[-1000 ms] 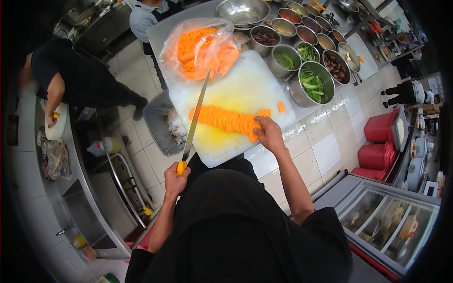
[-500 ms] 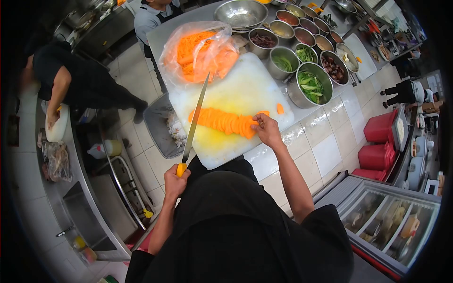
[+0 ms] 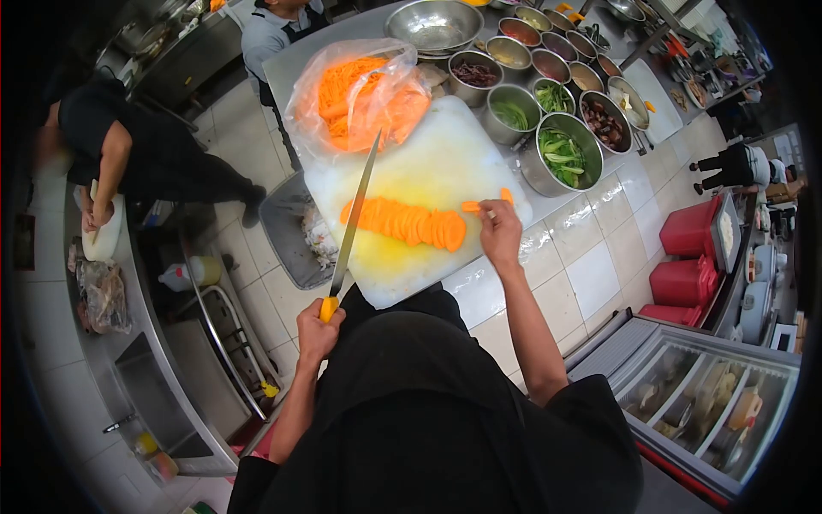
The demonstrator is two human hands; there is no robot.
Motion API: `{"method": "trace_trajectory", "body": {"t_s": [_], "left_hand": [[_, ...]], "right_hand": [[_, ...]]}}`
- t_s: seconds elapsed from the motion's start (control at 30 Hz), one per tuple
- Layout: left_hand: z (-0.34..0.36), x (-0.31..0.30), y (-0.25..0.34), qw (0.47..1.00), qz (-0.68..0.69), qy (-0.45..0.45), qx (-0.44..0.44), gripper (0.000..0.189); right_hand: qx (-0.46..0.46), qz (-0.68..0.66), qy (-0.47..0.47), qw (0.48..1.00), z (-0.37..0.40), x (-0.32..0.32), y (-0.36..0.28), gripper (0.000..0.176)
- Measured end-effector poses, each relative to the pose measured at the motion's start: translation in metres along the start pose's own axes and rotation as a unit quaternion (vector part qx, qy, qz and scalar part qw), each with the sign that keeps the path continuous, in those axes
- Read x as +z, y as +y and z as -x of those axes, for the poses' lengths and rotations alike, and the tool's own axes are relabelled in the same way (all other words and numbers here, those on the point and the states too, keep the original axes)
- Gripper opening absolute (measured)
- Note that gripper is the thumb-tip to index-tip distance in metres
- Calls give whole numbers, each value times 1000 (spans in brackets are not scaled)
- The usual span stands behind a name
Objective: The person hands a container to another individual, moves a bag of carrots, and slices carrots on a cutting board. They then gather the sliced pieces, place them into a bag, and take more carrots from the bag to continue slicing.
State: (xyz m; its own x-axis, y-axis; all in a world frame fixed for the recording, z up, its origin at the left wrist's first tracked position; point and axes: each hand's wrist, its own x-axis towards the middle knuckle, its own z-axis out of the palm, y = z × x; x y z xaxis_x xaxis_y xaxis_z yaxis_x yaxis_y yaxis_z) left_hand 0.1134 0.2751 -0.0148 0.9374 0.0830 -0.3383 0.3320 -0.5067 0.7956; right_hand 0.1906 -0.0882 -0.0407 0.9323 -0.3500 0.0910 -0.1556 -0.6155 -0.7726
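Note:
My left hand [image 3: 319, 330] is wrapped round the yellow handle of a long knife [image 3: 356, 207], whose blade points up across the white cutting board [image 3: 428, 154]. A row of overlapping orange slices [image 3: 411, 223] lies on the board, right of and partly behind the blade. My right hand [image 3: 499, 230], at the board's right side, has its fingers closed on a small orange piece [image 3: 471, 206]. Another small orange piece [image 3: 506, 195] lies just beyond those fingers. An open plastic bag of orange shreds [image 3: 355, 94] rests on the board's far left part.
Metal pots of vegetables [image 3: 561, 158] stand right of the board, near a wide steel bowl [image 3: 434, 24]. A grey bin [image 3: 295, 231] is below left. One person in black [image 3: 137, 137] works at the left counter; another person [image 3: 265, 34] stands at the far table edge.
My right hand has moved slightly right, away from the slice row, with a small orange piece at its fingertips. The knife stays put. The left person's hands have shifted.

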Motion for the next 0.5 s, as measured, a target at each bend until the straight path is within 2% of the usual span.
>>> {"method": "trace_trajectory", "body": {"t_s": [0.03,0.13,0.17,0.3,0.4,0.47,0.5], "left_hand": [[0,0,0,1000,-1,-2,1,20],[0,1,1,1000,7,-6,3,19],[0,1,3,1000,7,-7,4,19],[2,1,8,1000,5,-9,-6,19],[3,1,6,1000,6,-2,-2,20],[4,1,5,1000,0,1,4,20],[4,1,5,1000,0,0,-1,20]], "right_hand": [[-3,18,34,999,-6,-3,6,22],[-35,60,20,997,-19,-5,11,20],[-3,99,-47,994,-19,-11,-3,20],[-30,73,-81,994,-19,1,10,19],[-25,8,-51,998,-23,5,20,15],[-28,-33,33,999,-29,5,24,12],[-28,-33,32,999,-32,3,26,12]]}}
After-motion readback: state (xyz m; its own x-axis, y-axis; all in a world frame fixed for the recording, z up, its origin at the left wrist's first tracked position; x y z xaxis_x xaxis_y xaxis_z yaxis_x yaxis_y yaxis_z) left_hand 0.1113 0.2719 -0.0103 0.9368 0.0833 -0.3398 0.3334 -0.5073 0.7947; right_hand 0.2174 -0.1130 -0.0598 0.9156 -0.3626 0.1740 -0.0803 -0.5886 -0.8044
